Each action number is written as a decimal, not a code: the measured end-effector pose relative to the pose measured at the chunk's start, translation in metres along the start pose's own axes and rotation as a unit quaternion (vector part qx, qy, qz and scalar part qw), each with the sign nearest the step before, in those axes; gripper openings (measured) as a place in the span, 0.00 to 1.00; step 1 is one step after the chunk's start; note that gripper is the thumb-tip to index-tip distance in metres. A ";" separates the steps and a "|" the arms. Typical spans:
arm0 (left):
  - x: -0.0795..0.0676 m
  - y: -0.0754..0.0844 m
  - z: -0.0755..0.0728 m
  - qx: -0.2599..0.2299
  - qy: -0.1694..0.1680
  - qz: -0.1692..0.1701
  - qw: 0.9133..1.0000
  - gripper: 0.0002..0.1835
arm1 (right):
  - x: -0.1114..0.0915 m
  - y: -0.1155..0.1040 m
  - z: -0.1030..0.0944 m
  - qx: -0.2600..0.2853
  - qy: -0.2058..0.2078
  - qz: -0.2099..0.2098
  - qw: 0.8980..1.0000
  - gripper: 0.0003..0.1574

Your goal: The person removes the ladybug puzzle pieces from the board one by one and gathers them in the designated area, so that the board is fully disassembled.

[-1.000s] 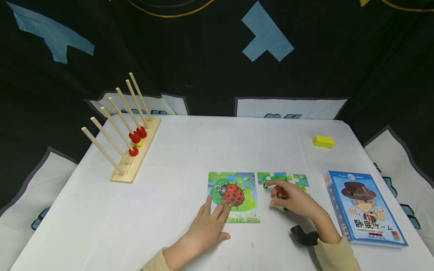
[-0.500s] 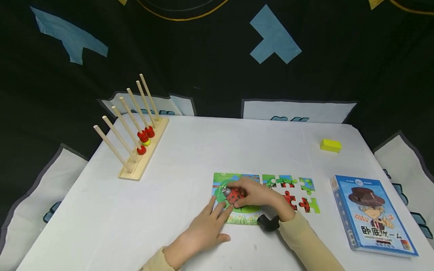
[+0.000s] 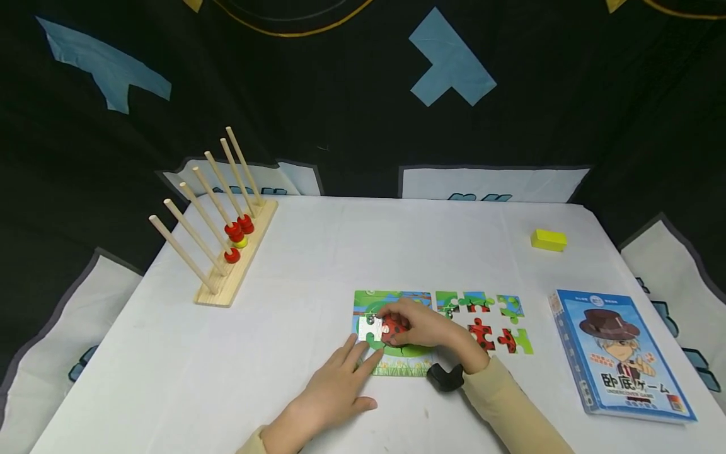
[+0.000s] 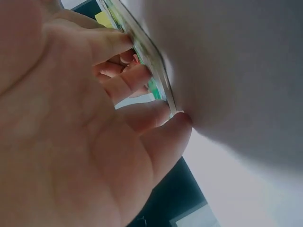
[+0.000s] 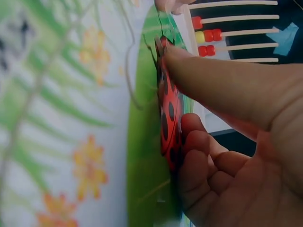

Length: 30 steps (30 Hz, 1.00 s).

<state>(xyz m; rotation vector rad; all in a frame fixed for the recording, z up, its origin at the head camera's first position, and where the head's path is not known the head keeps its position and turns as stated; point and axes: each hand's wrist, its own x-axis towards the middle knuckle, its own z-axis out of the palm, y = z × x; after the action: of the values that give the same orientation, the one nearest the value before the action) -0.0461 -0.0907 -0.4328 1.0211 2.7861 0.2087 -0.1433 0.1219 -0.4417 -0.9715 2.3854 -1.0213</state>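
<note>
Left hand (image 3: 331, 388) lies loosely spread at the 7 o'clock corner of the ladybug puzzle (image 3: 405, 367), flat on the table (image 3: 323, 258), and should brace it; right hand (image 3: 420, 326) curls over it, can't tell if gripping anything; move straight vertically; loose pieces (image 3: 481, 334) crowd 3 o'clock; more room toward 12.

White cloth-covered tabletop (image 3: 317, 249) gives wide passage between the pale wooden peg rack (image 3: 244, 253) and the square ladybird-printed board (image 3: 405, 364), and behind it. The left hand (image 3: 338, 383) bars its near edge, the right hand (image 3: 422, 325) its right. Coloured jigsaw pieces (image 3: 481, 334) leave a narrow gap beside the blue cardboard box (image 3: 621, 353).
</note>
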 end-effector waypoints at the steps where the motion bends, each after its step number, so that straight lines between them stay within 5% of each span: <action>1: 0.000 0.000 0.000 -0.002 0.001 0.000 1.000 0.40 | 0.000 0.000 0.001 0.000 0.003 0.003 1.000 0.24; 6: 0.002 0.000 -0.001 0.000 0.003 0.001 1.000 0.41 | 0.001 -0.005 0.005 0.021 0.026 0.010 0.999 0.16; 15: 0.001 -0.001 0.001 -0.021 -0.002 -0.006 1.000 0.40 | 0.001 -0.011 0.011 -0.001 0.028 0.018 0.999 0.19; 24: 0.002 0.001 0.001 -0.045 -0.009 -0.019 0.999 0.42 | -0.007 -0.002 0.006 0.081 0.050 0.042 0.995 0.10; 30: 0.001 0.000 -0.001 -0.048 -0.014 -0.021 0.999 0.43 | -0.013 0.001 0.001 0.061 0.079 0.045 0.994 0.10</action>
<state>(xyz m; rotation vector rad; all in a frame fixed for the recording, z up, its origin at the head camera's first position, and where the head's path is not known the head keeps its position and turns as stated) -0.0470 -0.0900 -0.4318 0.9355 2.7406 0.3179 -0.1339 0.1316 -0.4429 -0.7570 2.4343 -1.2353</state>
